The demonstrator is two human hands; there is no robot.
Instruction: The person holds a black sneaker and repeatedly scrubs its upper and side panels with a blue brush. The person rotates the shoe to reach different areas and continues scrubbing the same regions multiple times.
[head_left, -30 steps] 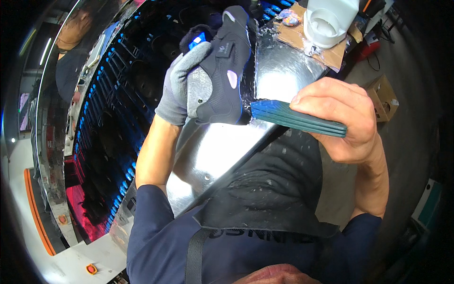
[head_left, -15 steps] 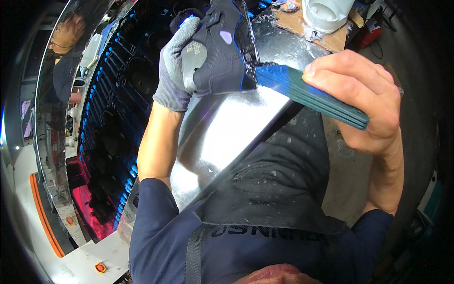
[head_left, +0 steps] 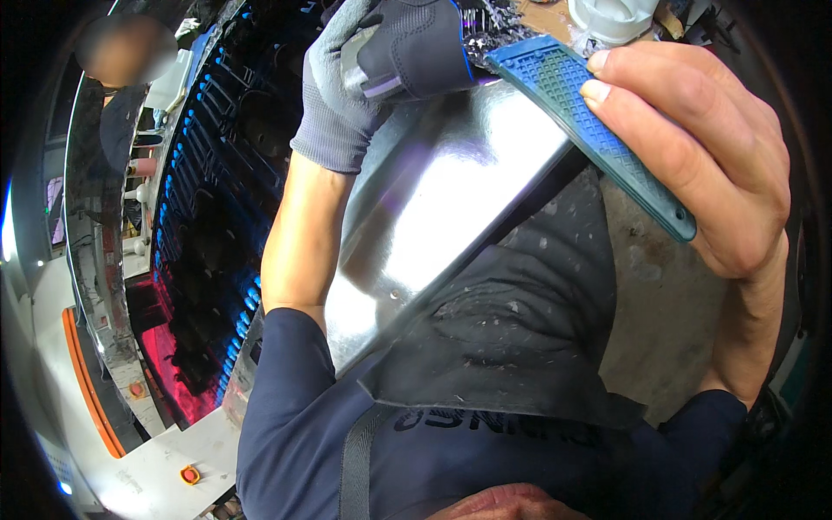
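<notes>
My gloved left hand [head_left: 336, 104] is closed around a black shoe upper [head_left: 412, 56] at the top of the view. A thin blue line runs near the upper's right edge, where ragged, shiny dark strands [head_left: 490, 30] stick out. My bare right hand [head_left: 711, 147] grips a flat blue-green tool handle [head_left: 598, 121] with a raised crosshatch pattern and a small hole at its near end. The handle's far end lies against the frayed edge, and any working tip there cannot be made out. Beneath both hands lies a shiny metal sheet [head_left: 451, 191].
A dark apron [head_left: 520, 303] covers my lap beside the sheet. To my left runs a dark rack with blue-tipped pieces [head_left: 204, 182]. Past it stands a pale machine frame with an orange bar [head_left: 91, 381] and a red button [head_left: 190, 475]. A white container [head_left: 614, 17] stands at the far right.
The shoe upper has moved up and turned, showing more of its frayed edge. My right hand has shifted up and right, and the handle has rolled to show its patterned face.
</notes>
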